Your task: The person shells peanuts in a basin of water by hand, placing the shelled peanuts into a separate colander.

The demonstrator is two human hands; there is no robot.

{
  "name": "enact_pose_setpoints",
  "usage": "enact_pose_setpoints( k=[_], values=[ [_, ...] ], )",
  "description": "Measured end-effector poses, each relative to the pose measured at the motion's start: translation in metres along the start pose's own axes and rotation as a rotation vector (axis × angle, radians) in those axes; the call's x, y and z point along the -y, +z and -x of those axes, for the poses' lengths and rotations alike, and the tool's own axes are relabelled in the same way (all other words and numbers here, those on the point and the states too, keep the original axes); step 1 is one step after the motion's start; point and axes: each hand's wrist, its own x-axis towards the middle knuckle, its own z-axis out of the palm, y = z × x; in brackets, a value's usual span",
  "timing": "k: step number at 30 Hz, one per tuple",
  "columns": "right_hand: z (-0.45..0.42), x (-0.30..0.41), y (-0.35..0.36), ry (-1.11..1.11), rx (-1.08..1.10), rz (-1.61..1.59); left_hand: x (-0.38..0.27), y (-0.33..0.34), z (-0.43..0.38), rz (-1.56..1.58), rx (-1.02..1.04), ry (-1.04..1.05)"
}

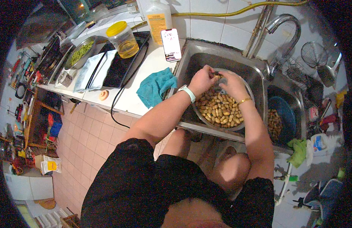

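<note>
A large metal bowl point(252, 95) of unshelled peanuts point(221, 109) sits in the left basin of a steel sink point(221, 47). Over the bowl's far part, my left hand point(204, 80) and my right hand point(234, 85) come together. Their fingertips pinch a small brownish piece, apparently a peanut point(218, 76), which the fingers partly cover. Water shows in the bowl below my right hand. In the right basin, a blue basin point(287, 114) contains a heap of brown pieces point(274, 124), too blurred to name surely.
Left of the sink lie a teal cloth point(157, 87) and a propped phone point(171, 45). Behind them stand a yellow-lidded jar point(124, 42) of liquid and a large bottle point(157, 22). A bowl of green pods point(82, 52) is farther left. The faucet point(293, 31) arches at the back right.
</note>
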Motion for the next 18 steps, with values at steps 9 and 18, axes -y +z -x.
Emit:
enact_pose_setpoints(
  k=[9, 18],
  values=[
    [-0.005, 0.01, -0.028, 0.208, 0.307, 0.033, -0.015, -0.009, 0.003, 0.065, 0.122, 0.068],
    [0.035, -0.029, -0.072, 0.739, 0.231, -0.473, 0.002, -0.004, 0.007, -0.225, 0.347, 0.146]
  ],
)
